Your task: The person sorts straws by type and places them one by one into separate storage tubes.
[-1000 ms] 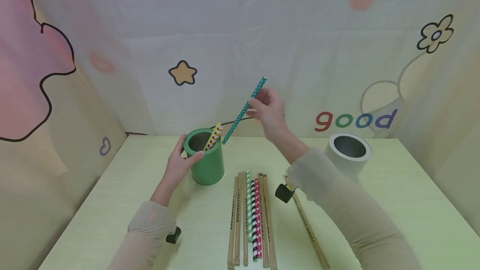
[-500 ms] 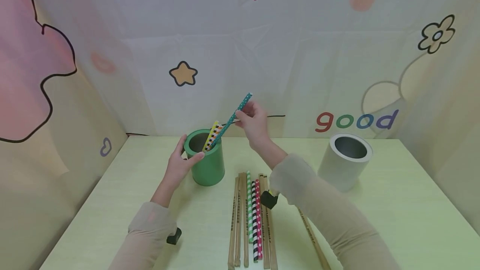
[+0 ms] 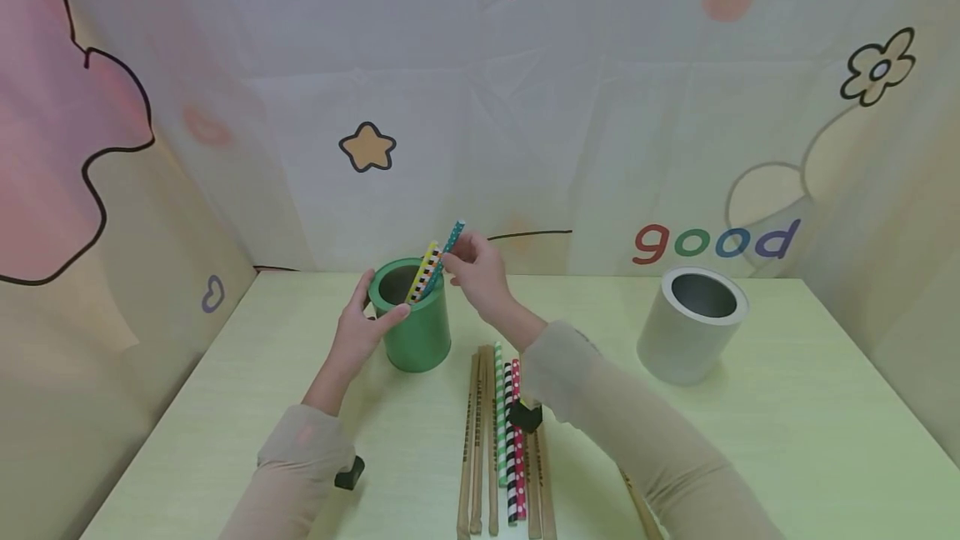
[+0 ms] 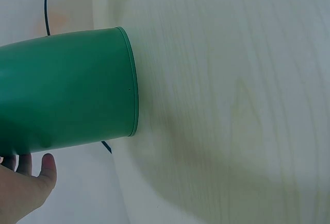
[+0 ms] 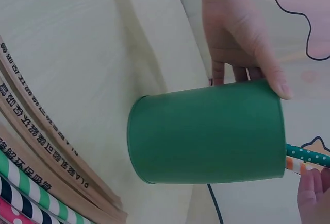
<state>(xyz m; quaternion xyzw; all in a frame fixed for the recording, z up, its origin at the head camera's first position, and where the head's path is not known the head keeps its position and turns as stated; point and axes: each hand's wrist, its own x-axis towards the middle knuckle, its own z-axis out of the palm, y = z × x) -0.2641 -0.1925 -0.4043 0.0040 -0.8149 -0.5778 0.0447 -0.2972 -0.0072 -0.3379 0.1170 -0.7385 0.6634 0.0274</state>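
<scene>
The right hand is pinching a teal straw, its lower end standing inside the green cup. The left hand is gripping that cup on the desk, beside a row of straws.

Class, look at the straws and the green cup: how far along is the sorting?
Done: a striped straw stands in the green cup. In hand: the right hand lowers a teal dotted straw into it while the left hand steadies the cup. Left: the straws lying on the table; the grey cup looks empty.
</scene>
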